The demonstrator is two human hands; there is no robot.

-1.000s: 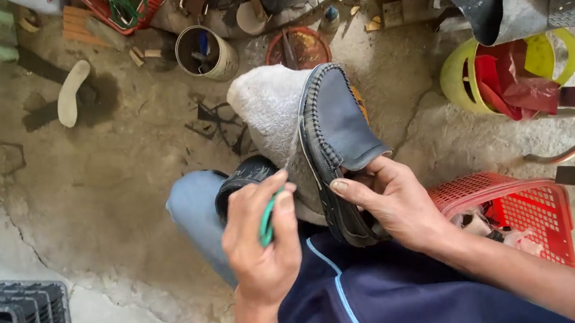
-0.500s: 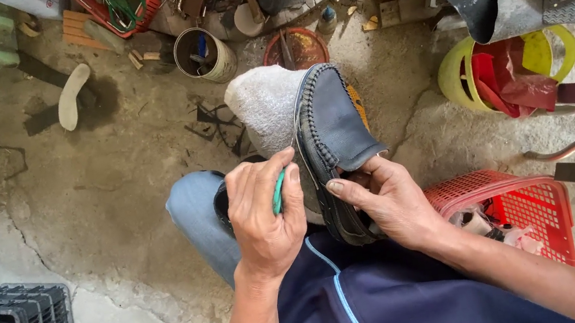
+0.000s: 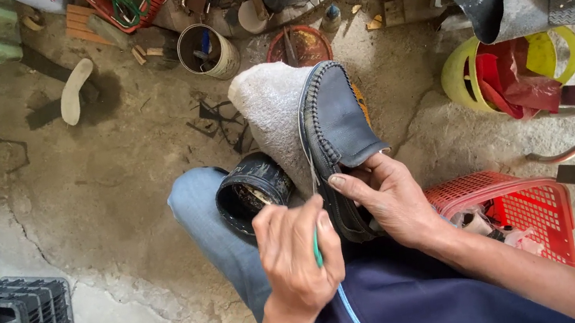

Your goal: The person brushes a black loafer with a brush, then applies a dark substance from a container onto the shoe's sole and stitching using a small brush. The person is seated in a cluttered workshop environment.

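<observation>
Concrete floor: 1 dark shoe [image 3: 338, 131] gripped by right hand [image 3: 384, 200], left hand [image 3: 294, 259] gripping 1 green tool [image 3: 317, 256]

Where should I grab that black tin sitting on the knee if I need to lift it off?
Take the black tin by its round side wall, fingers coming from the left, the bare-floor side. Its open mouth tilts toward the camera, so a rim pinch would likely dip into the contents. The grey cloth, shoe and left hand crowd its right and near sides.

Left hand [image 3: 294, 259] lower, nearer the body.
</observation>
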